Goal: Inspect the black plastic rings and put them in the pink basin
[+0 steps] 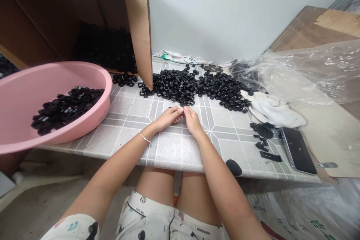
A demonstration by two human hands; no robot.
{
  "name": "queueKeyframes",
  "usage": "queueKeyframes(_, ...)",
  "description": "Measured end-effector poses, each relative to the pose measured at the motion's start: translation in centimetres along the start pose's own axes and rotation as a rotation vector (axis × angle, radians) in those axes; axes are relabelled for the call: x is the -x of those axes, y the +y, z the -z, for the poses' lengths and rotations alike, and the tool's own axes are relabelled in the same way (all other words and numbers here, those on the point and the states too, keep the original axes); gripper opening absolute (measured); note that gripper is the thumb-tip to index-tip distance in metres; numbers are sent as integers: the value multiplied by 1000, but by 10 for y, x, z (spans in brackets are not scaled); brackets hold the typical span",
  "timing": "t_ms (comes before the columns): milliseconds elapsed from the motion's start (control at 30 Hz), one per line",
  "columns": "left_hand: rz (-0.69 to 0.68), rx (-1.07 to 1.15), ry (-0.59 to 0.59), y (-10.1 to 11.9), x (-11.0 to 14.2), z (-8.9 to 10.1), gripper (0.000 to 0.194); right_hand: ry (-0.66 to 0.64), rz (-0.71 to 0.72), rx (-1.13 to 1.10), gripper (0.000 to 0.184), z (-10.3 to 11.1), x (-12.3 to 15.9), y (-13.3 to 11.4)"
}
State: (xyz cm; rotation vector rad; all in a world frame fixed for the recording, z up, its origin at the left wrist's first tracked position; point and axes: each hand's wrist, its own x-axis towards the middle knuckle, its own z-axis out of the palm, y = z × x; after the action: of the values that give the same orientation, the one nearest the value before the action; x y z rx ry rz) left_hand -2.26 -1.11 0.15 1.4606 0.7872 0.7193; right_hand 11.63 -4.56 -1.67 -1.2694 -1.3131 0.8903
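My left hand (pixel 169 117) and my right hand (pixel 192 119) meet over the near middle of the table, fingertips pinched together. Between them a bit of a small black part shows, mostly hidden by the fingers. Just beyond the fingertips spreads a heap of small black ring-shaped parts (pixel 174 86), continuing to the right in a second mound (pixel 222 88). Both hands are closed, with the wrists just above the patterned tablecloth (pixel 165 146).
On the left a pink basin (pixel 95 120) holds more black parts. Behind it a cardboard box (pixel 137 26) lies open toward me, with black parts inside. To the right are white gloves (pixel 277 112), a phone (pixel 298 150), a black strip (pixel 270 156) and a dark rounded object (pixel 233 167) at the table edge.
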Motion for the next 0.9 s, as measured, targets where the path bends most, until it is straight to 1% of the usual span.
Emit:
queueKeyframes(100,-88,-80,-5,1,2,0,42,30,-3,5,35,-1,-2,2)
queueKeyframes(200,-158,-155,31,0,2,1,38,39,4,2,36,-3,-1,0)
queueKeyframes(433,-294,-273,127,-1,3,5,18,78,12,-94,37,-9,2,-1)
queueKeyframes(600,-338,-294,144,5,6,7,15,94,-35,-187,35,-16,2,2)
queueKeyframes(767,-383,-337,131,12,10,8,15,139,-48,-226,40,-23,5,0)
queueKeyframes(833,-387,-307,135,12,12,7,18,133,-66,-280,44,-24,4,-1)
queueKeyframes(900,-359,-242,170,11,12,3,20,98,-103,-352,49,-22,2,-3)
